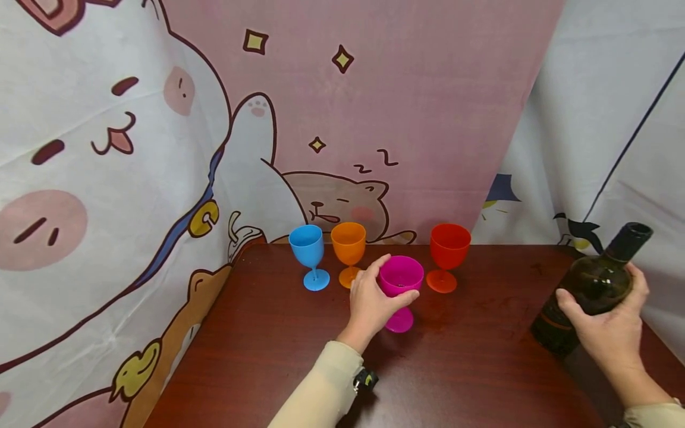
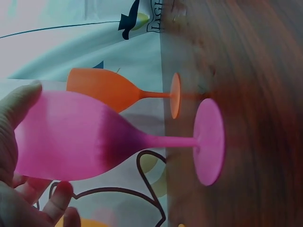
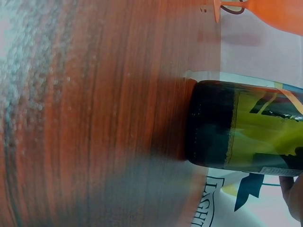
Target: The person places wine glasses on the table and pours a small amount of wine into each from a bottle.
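My left hand [image 1: 370, 303] grips the bowl of a magenta plastic goblet [image 1: 401, 274], thumb on the near side and fingers on the far side. The goblet stands upright, its round foot [image 2: 209, 142] close to the tabletop; whether it touches I cannot tell. On the right, my right hand [image 1: 612, 333] grips a dark glass wine bottle [image 1: 602, 279] around its body. The bottle's mouth is uncovered and its neck leans to the right. A yellow-green label [image 3: 265, 127] shows in the right wrist view, where only a bit of the hand is visible.
Behind the magenta goblet stand a blue goblet [image 1: 307, 244], an orange goblet [image 1: 348, 242] and a red goblet [image 1: 450, 245] near the back edge of the brown wooden table [image 1: 481, 368]. A printed cloth [image 1: 428, 107] hangs behind the table and along its sides.
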The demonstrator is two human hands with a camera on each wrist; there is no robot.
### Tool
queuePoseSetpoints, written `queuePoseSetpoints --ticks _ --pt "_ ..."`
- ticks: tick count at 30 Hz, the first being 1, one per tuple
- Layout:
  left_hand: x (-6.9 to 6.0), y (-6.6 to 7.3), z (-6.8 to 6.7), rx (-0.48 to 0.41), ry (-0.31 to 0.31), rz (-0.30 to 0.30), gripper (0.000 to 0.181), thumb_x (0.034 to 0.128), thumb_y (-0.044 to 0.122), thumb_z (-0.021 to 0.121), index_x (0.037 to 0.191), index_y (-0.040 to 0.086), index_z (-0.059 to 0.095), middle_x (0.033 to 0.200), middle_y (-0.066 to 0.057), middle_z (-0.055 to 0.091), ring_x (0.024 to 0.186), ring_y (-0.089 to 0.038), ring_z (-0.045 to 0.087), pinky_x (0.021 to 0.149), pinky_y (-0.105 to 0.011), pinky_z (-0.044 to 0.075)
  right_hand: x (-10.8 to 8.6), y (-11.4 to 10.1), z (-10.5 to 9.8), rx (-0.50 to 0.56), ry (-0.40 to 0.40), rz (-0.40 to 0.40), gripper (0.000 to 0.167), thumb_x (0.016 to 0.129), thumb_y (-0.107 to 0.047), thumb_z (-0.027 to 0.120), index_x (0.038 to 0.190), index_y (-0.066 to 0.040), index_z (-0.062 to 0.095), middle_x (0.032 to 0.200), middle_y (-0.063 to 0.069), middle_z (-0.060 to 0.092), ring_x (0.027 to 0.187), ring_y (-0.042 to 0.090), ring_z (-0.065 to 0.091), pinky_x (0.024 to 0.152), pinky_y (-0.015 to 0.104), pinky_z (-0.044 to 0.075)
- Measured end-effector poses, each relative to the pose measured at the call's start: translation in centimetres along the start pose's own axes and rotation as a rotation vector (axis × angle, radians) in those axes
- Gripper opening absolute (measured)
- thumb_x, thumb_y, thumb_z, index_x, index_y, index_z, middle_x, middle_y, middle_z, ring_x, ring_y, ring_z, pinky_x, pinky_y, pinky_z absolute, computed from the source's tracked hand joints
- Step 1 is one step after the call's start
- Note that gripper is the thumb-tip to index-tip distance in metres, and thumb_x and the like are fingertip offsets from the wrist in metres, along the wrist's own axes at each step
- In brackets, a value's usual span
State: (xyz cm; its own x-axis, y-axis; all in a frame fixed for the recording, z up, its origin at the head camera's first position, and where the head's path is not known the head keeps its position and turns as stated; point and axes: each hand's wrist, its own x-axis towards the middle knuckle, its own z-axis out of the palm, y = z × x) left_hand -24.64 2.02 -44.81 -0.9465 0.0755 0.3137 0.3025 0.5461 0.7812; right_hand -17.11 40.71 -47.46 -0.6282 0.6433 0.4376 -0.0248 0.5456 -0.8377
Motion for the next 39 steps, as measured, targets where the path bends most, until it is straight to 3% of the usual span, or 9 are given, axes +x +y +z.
queuePoseSetpoints --ticks 5,11,20,22,29,39 --pt "0.3 0.2 -0.3 0.003 -0.034 0.016 0.088 0.0764 0.051 0.094 0.153 0.032 0.055 0.129 0.001 0.072 0.116 -0.018 0.058 0.089 -0.040 0.054 0.1 0.2 -0.1 0.012 0.008 -0.014 0.104 0.082 -0.017 0.084 0.161 -0.047 0.024 0.142 -0.027 0.044 0.123 -0.009 0.044 0.107 0.010 0.028" --pt "1.1 0.4 -0.2 0.000 -0.033 0.007 0.088 0.0758 0.051 0.095 0.152 0.031 0.057 0.125 0.000 0.072 0.113 -0.018 0.059 0.085 -0.037 0.054 0.2 0.2 -0.2 -0.003 0.013 0.005 0.103 0.082 -0.019 0.085 0.160 -0.049 0.025 0.142 -0.023 0.048 0.120 -0.009 0.044 0.105 0.010 0.029" --pt "4.0 0.5 1.5 0.040 -0.011 -0.013 0.091 0.0761 0.051 0.096 0.154 0.026 0.056 0.130 0.000 0.071 0.112 -0.019 0.058 0.086 -0.035 0.056 0.2 0.0 -0.3 -0.009 -0.022 0.056 0.105 0.083 -0.021 0.085 0.161 -0.051 0.020 0.156 -0.002 0.047 0.128 0.005 0.047 0.108 0.012 0.029" --pt "4.7 0.7 1.9 0.052 0.006 -0.033 0.091 0.0762 0.050 0.096 0.155 0.026 0.056 0.132 -0.001 0.070 0.113 -0.020 0.058 0.088 -0.037 0.057 0.2 0.0 -0.3 -0.001 -0.033 0.058 0.106 0.084 -0.020 0.084 0.161 -0.051 0.019 0.159 -0.001 0.044 0.128 0.003 0.046 0.109 0.012 0.028" --pt "7.0 1.7 3.0 0.106 0.022 -0.126 0.092 0.0835 0.047 0.091 0.160 0.022 0.046 0.150 -0.002 0.062 0.128 -0.027 0.055 0.106 -0.046 0.056 0.0 0.0 -0.3 0.026 -0.019 0.021 0.106 0.082 -0.017 0.085 0.162 -0.048 0.022 0.152 -0.014 0.044 0.125 -0.003 0.046 0.109 0.013 0.029" --pt "8.5 2.0 3.5 0.103 0.058 -0.139 0.092 0.0869 0.041 0.090 0.163 0.019 0.042 0.158 -0.005 0.057 0.134 -0.030 0.052 0.113 -0.048 0.053 -0.2 -0.1 -0.3 0.021 -0.016 0.005 0.105 0.082 -0.018 0.085 0.161 -0.048 0.023 0.141 -0.015 0.051 0.116 -0.008 0.044 0.105 0.013 0.031"
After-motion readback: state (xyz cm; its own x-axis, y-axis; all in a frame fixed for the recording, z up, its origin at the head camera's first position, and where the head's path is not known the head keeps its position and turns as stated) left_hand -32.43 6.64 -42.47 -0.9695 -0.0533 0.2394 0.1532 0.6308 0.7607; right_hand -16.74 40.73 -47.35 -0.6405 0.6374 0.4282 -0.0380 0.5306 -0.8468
